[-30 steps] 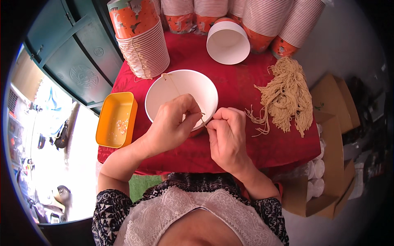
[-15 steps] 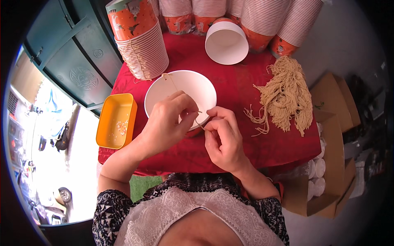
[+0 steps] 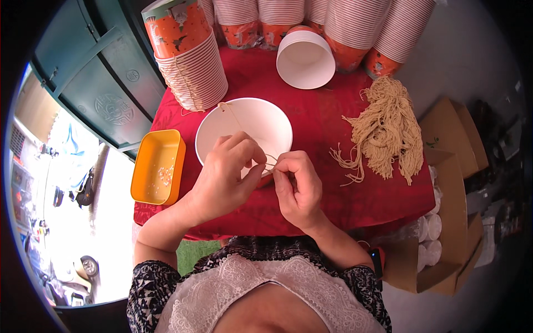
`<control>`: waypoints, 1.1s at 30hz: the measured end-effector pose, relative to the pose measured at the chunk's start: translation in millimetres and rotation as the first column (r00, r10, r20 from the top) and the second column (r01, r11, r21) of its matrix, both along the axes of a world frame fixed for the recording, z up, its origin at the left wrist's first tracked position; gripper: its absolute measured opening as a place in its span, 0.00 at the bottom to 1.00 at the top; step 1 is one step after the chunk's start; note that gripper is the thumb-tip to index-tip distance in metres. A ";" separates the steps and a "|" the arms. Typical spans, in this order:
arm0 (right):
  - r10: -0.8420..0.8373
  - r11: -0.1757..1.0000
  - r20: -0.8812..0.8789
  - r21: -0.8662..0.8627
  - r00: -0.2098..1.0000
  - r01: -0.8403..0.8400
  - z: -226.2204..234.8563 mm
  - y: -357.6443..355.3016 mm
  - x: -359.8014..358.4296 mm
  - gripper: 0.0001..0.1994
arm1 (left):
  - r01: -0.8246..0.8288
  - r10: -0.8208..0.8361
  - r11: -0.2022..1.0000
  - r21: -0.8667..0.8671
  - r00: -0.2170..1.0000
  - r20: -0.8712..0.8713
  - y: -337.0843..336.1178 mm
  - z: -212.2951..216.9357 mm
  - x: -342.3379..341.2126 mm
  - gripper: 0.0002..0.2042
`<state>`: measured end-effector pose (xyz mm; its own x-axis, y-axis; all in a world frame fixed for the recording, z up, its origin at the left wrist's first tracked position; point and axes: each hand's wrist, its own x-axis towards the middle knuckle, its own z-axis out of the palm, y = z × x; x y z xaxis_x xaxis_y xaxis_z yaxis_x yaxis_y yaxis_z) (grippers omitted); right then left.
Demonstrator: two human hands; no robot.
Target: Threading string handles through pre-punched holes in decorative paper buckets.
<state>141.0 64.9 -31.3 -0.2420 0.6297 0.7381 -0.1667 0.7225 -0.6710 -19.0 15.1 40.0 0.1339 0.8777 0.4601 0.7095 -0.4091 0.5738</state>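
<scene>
A white-lined paper bucket (image 3: 272, 122) stands mouth up before me on the table. A thin beige string (image 3: 233, 115) is fastened at its far left rim and runs across its mouth toward my hands. Over the bucket's near side, my left hand (image 3: 225, 177) pinches the string between thumb and fingers. Close beside it at the near right rim, my right hand (image 3: 300, 188) is closed on the string as well. A small loop of string shows between the fingertips. My hands hide part of the near rim, so I cannot tell whether the string passes through it.
A yellow tray (image 3: 139, 172) with small pale bits stands at left. Behind it rises a stack of orange-printed buckets (image 3: 194, 72) with strings. More stacks (image 3: 355, 28) and a tipped bucket (image 3: 305, 64) line the back. A string bundle (image 3: 391, 130) lies right, above cardboard boxes (image 3: 449, 222).
My right hand has turned inward and moved slightly left, closer to the left fingertips. The string between them now forms a small loop. The bucket stays in place.
</scene>
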 end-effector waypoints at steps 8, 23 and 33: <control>-0.102 0.992 0.027 0.076 0.994 0.100 -1.6 -0.2 -5.0 0.11 | 0.049 -0.042 0.997 0.066 0.994 -0.102 -8.0 -1.4 0.5 0.10; -0.193 0.965 0.126 0.205 0.973 0.165 1.6 -1.1 1.7 0.11 | 0.108 -0.095 0.985 0.135 0.991 -0.098 -4.9 -6.0 -0.4 0.11; -0.016 0.999 0.063 -0.045 0.998 0.019 5.4 -4.9 6.4 0.07 | 0.083 -0.058 0.976 0.202 0.990 -0.126 0.7 -12.2 2.8 0.10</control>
<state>147.4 60.0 -25.9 -0.2753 0.6670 0.6923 -0.1114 0.6932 -0.7121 -16.3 15.7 27.8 0.2568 0.7515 0.6077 0.7325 -0.5615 0.3849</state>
